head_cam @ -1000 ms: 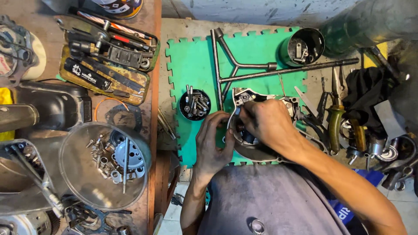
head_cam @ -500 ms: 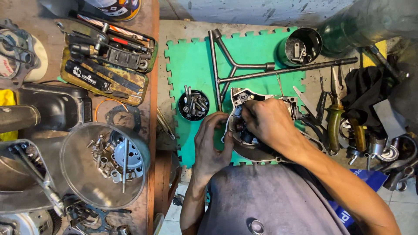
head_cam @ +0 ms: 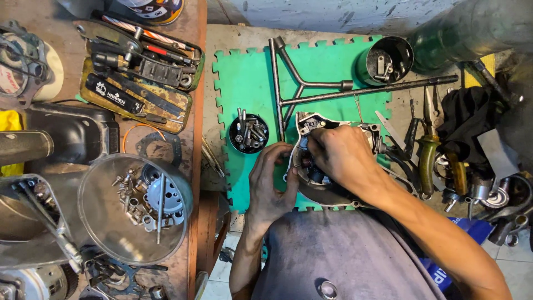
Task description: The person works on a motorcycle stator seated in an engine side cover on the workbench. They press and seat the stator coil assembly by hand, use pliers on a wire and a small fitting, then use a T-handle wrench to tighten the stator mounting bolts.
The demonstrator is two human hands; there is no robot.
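Observation:
A grey metal engine cover (head_cam: 333,194) lies on a green foam mat (head_cam: 250,83) in front of me. My left hand (head_cam: 271,183) grips its left rim, fingers curled over the edge. My right hand (head_cam: 341,153) rests on top of the cover, fingertips pinched on a small part inside it near the upper left; what they pinch is hidden. A small black cup of bolts (head_cam: 249,134) stands just left of the cover.
A Y-shaped socket wrench (head_cam: 297,83) and a long bar (head_cam: 377,89) lie on the mat, with a black tin of parts (head_cam: 386,58) beyond. Pliers and tools (head_cam: 427,155) sit at right. A wooden bench at left holds a tool tray (head_cam: 139,72) and a bowl of bolts (head_cam: 133,208).
My right hand has shifted slightly left over the cover's upper corner, fingers working at it. The left hand stays on the rim.

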